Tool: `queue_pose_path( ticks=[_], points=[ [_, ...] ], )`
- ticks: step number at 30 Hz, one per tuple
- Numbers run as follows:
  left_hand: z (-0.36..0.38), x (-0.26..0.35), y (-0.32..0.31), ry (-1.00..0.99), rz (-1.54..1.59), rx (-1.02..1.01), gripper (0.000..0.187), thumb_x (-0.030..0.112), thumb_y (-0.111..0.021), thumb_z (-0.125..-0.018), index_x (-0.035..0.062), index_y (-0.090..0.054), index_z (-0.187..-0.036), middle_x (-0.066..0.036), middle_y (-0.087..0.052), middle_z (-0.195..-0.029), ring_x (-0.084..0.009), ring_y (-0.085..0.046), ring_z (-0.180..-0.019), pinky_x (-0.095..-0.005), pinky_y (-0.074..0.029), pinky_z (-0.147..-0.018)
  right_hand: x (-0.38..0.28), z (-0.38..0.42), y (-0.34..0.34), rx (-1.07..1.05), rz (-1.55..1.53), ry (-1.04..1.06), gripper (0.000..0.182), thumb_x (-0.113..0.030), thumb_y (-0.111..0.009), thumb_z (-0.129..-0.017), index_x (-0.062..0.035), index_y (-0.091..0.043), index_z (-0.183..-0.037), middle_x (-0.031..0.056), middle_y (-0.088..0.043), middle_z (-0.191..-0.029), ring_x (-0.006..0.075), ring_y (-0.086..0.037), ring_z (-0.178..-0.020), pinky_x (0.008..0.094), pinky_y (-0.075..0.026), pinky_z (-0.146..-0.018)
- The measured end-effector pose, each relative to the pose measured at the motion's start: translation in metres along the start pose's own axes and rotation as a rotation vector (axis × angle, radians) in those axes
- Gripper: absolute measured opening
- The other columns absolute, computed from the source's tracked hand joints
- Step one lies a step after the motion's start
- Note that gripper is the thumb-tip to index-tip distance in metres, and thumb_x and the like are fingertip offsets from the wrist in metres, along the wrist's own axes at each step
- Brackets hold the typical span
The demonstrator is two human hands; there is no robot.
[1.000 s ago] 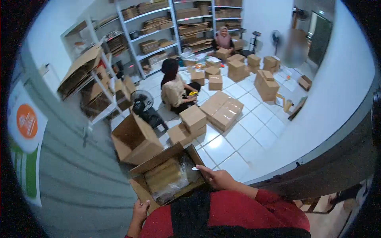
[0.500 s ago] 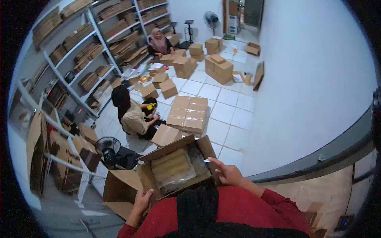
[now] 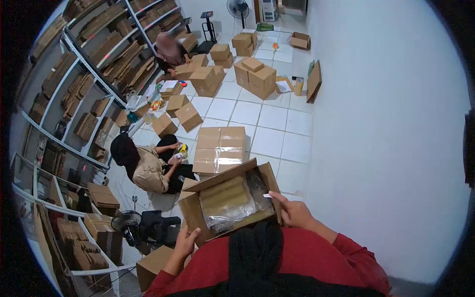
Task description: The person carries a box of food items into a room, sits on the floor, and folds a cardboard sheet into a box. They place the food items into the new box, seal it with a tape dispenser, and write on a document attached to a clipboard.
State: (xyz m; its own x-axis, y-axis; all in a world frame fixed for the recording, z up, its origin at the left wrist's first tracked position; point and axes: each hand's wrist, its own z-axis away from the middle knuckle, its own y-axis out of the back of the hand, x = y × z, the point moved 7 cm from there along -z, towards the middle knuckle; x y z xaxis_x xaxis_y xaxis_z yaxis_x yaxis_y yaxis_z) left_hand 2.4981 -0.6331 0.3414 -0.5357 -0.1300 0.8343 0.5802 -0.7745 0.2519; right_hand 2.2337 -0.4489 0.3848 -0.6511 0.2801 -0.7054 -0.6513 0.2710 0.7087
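Observation:
An open cardboard box is held close in front of my body, its flaps up. Inside lie yellowish packs in clear plastic wrap, with darker, shiny plastic at the right end. My left hand grips the box's lower left corner, thumb on the rim. At the right side my right hand holds the box wall, its fingers bent over the edge. A small white piece sticks out by the right fingertips.
A person sits left, holding a yellow item; another person sits farther back. Beyond my box stands a large taped carton. Shelves of flattened cardboard line the left, above a black fan. A white wall runs along the right.
My view has shifted, and the room's things now appear farther left. The box and both hands sit slightly farther right in view, with the grip the same.

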Motion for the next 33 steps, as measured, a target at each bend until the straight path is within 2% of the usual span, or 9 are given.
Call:
queue_pose_path(
  ticks=[7, 12, 16, 18, 22, 26, 29, 31, 33],
  points=[
    [-0.136, 0.048, -0.025, -0.079, 0.075, -0.027, 0.026, 0.018, -0.049, -0.082, -0.0019, -0.049, -0.099, -0.007, -0.056, -0.088, -0.0129, -0.051, -0.078, -0.0272, -0.041, -0.070, 0.064, -0.077, 0.057, 0.036, 0.055, -0.079, 0.054, -0.010, -0.043, -0.076, -0.0246, -0.026, -0.125, 0.0153, -0.053, -0.058, 0.0343, -0.053, -0.053, 0.0432, -0.043, -0.049],
    [-0.257, 0.163, -0.061, -0.205, 0.025, -0.141, 0.025, 0.017, -0.049, -0.081, -0.0017, -0.049, -0.099, -0.008, -0.056, -0.088, -0.0139, -0.051, -0.078, -0.0286, -0.041, -0.070, 0.128, -0.137, 0.118, 0.281, 0.025, -0.256, 0.053, -0.006, -0.049, -0.075, -0.0203, -0.031, -0.123, 0.0156, -0.053, -0.062, 0.0327, -0.051, -0.050, 0.0359, -0.041, -0.049],
    [-0.355, 0.237, -0.094, -0.235, -0.300, -0.342, 0.029, 0.020, -0.047, -0.082, -0.0031, -0.048, -0.100, -0.012, -0.057, -0.084, -0.0171, -0.053, -0.076, -0.0299, -0.042, -0.068, 0.159, -0.173, 0.170, 0.406, -0.090, -0.480, 0.053, -0.004, -0.049, -0.076, -0.0181, -0.031, -0.124, 0.0134, -0.056, -0.091, 0.0243, -0.054, -0.054, 0.0313, -0.040, -0.050],
    [-0.391, 0.289, -0.111, -0.425, -0.304, -0.362, 0.027, 0.024, -0.050, -0.081, -0.0014, -0.050, -0.092, -0.004, -0.054, -0.070, -0.0119, -0.044, -0.061, -0.0287, -0.038, -0.054, 0.180, -0.190, 0.191, 0.481, -0.069, -0.472, 0.053, -0.004, -0.049, -0.076, -0.0181, -0.030, -0.124, 0.0129, -0.054, -0.098, 0.0224, -0.053, -0.057, 0.0305, -0.041, -0.053],
    [-0.467, 0.336, -0.146, -0.335, -0.529, -0.512, 0.029, 0.021, -0.049, -0.082, -0.0015, -0.048, -0.100, -0.006, -0.057, -0.082, -0.0125, -0.050, -0.073, -0.0281, -0.042, -0.065, 0.224, -0.229, 0.220, 0.641, -0.085, -0.549, 0.053, -0.004, -0.048, -0.077, -0.0178, -0.030, -0.124, 0.0127, -0.049, -0.108, 0.0206, -0.053, -0.066, 0.0298, -0.041, -0.059],
    [-0.560, 0.356, -0.176, -0.402, -0.383, -0.510, 0.031, 0.020, -0.044, -0.084, -0.0021, -0.045, -0.106, -0.015, -0.056, -0.093, -0.0185, -0.052, -0.084, -0.0311, -0.040, -0.074, 0.289, -0.303, 0.269, 0.640, -0.034, -0.481, 0.052, -0.006, -0.049, -0.077, -0.0183, -0.031, -0.124, 0.0147, -0.055, -0.095, 0.0231, -0.055, -0.064, 0.0319, -0.042, -0.058],
    [-0.596, 0.396, -0.186, -0.295, -0.279, -0.395, 0.029, 0.019, -0.046, -0.083, -0.0019, -0.046, -0.103, -0.011, -0.057, -0.089, -0.0147, -0.051, -0.080, -0.0283, -0.041, -0.071, 0.328, -0.372, 0.310, 0.418, 0.001, -0.588, 0.051, -0.009, -0.049, -0.077, -0.0192, -0.031, -0.124, 0.0169, -0.056, -0.078, 0.0286, -0.057, -0.063, 0.0350, -0.043, -0.057],
    [-0.625, 0.398, -0.185, -0.269, -0.127, -0.305, 0.028, 0.018, -0.048, -0.082, -0.0018, -0.047, -0.101, -0.008, -0.056, -0.085, -0.0126, -0.051, -0.076, -0.0270, -0.042, -0.067, 0.341, -0.429, 0.348, 0.332, 0.038, -0.293, 0.051, -0.011, -0.045, -0.078, -0.0206, -0.028, -0.124, 0.0212, -0.057, -0.081, 0.0380, -0.053, -0.057, 0.0454, -0.044, -0.054],
    [-0.654, 0.391, -0.179, -0.215, -0.070, -0.231, 0.027, 0.018, -0.049, -0.082, -0.0018, -0.047, -0.101, -0.007, -0.056, -0.085, -0.0126, -0.051, -0.075, -0.0270, -0.042, -0.067, 0.361, -0.478, 0.370, 0.217, 0.074, -0.232, 0.051, -0.012, -0.043, -0.078, -0.0209, -0.026, -0.125, 0.0215, -0.056, -0.073, 0.0383, -0.053, -0.056, 0.0461, -0.044, -0.054]
  ],
)
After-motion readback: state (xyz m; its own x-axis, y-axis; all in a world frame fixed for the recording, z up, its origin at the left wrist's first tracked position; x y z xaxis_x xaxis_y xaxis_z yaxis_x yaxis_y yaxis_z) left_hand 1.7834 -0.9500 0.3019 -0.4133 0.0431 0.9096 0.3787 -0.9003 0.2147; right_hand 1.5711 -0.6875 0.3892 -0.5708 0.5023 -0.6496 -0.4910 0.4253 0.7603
